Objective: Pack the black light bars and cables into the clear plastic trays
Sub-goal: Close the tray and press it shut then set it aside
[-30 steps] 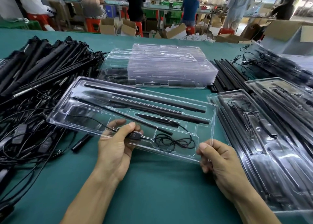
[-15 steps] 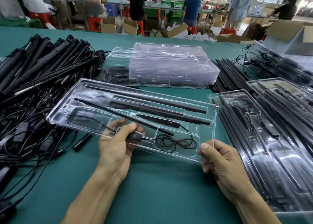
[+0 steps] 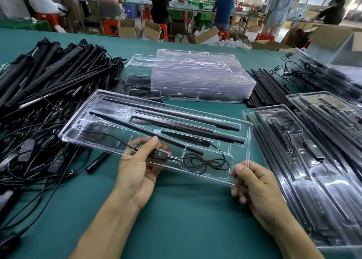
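We hold one tray (image 3: 247, 151) in the near middle, its near edge raised off the bench (image 3: 176, 219). The left hand (image 3: 137, 172) grips the near rim, with its fingers under the plastic and its thumb pressing down on the switch (image 3: 159, 154) of the cable (image 3: 205, 162). The right hand (image 3: 256, 190) pinches the near right corner, thumb on top and fingers curled beneath. The tray looks full to us. It holds four black bars (image 3: 176, 115), three long and one short, each in its own channel. One cable lies coiled in the near right pocket, and its one switch sits in the slot beside that. We judge that the step in hand is the last seating of the switch, so this tray is all but packed. The next move probably calls for carrying it to the right and keeping it level so the bars do not slide out of their channels. There we can count two filled trays (image 3: 305, 161), and further ones behind them are too blurred to count. A stack of empty trays (image 3: 195, 78) sits in the far middle, nested too closely to number. A row of loose rods (image 3: 268, 90) lies just to its right. On the left lie a heap of bars (image 3: 49, 76) and tangled spare cables (image 3: 29, 151), too many to count.
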